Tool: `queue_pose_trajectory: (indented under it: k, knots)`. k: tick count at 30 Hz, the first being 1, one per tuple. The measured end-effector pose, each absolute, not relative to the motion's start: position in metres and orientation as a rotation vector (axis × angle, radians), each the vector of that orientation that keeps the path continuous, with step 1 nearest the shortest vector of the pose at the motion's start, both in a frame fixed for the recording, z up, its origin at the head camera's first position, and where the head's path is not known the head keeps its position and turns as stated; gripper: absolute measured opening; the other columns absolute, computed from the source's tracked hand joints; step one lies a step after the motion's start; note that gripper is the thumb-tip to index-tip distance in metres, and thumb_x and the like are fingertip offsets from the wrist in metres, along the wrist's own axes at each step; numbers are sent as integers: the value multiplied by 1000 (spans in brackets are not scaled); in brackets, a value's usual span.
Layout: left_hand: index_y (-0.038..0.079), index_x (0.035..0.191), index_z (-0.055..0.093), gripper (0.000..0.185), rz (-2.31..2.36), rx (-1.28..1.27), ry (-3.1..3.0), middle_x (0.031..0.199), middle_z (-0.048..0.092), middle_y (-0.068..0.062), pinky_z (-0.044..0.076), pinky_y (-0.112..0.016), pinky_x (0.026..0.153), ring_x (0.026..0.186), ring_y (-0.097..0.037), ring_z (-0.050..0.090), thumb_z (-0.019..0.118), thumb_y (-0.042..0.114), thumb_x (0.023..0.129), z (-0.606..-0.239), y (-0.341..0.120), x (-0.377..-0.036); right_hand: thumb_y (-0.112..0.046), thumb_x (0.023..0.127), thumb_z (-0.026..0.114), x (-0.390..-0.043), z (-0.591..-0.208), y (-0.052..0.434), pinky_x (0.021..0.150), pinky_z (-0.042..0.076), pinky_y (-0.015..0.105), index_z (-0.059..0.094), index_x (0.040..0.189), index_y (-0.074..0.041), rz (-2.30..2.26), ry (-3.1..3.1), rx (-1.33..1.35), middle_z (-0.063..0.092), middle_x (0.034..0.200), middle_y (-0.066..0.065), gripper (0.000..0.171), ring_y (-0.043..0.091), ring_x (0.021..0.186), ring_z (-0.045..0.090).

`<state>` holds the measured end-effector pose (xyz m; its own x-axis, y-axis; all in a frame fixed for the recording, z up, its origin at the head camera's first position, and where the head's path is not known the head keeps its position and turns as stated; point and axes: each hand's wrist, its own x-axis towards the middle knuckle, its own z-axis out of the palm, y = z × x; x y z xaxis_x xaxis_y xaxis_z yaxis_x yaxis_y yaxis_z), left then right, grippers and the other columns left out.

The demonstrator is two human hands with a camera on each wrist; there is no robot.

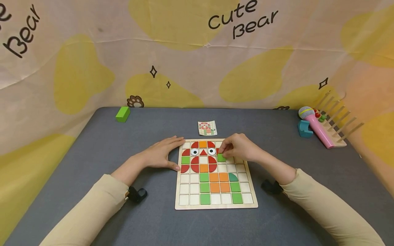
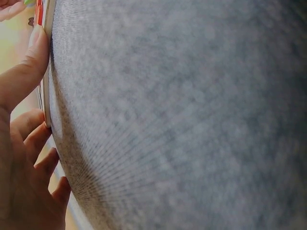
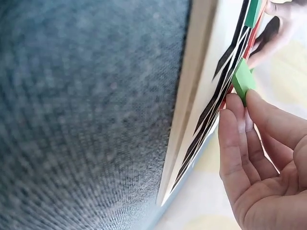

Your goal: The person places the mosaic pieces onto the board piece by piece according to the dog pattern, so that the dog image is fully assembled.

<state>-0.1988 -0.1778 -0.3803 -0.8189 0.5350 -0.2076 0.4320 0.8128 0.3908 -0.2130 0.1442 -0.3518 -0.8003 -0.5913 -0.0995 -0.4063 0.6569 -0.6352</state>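
A green block (image 1: 122, 113) is lying at the far left corner of the grey table (image 1: 154, 225), well apart from everything else. Nearer the middle, the left hand (image 1: 160, 154) is resting flat on the table with its fingers straight and loosely together, the fingertips and thumb touching the left edge of the wooden puzzle board (image 1: 181, 207); the left wrist view is showing the thumb (image 2: 26, 72) pressing against that edge. The board is lying flat in front of the person, its grid partly filled with red, orange and green pieces and two round eye pieces in the upper rows. A small pattern card (image 1: 207, 128) is lying on the table just beyond the board's far edge.

The right hand (image 1: 238, 147) is hovering over the upper right part of the board, its fingertips pinching a green square tile (image 1: 221, 157) that is sitting at a cell in the third row, just right of the red pieces. In the right wrist view the fingers (image 3: 235, 129) are clamped on the tile's edge, and the tile seems tilted up off the board, though the angle is too steep to be sure.

At the far right of the table a pink toy microphone (image 1: 317, 128) is leaning across a wooden peg rack (image 1: 337, 128), with a teal block (image 1: 304, 130) just beside it.
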Motion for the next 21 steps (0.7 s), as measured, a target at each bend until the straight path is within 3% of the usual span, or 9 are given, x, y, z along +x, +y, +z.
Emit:
queue_pose_trajectory:
  k: [8, 21]
  knots:
    - [17, 157, 30, 104, 470, 739, 2688, 165, 27, -5, 24, -64, 120, 155, -33, 19, 78, 58, 74, -380, -177, -199, -3, 84, 74, -212, -352, 143, 69, 50, 23, 78, 86, -12, -852, 2571, -800, 75, 82, 0, 10, 7, 72, 60]
    - [18, 157, 30, 103, 474, 739, 2689, 165, 27, -5, 24, -63, 120, 155, -33, 20, 78, 57, 74, -381, -177, -199, -3, 82, 75, -213, -358, 143, 68, 50, 21, 81, 87, -14, -806, 2620, -878, 78, 90, -1, 14, 7, 80, 62]
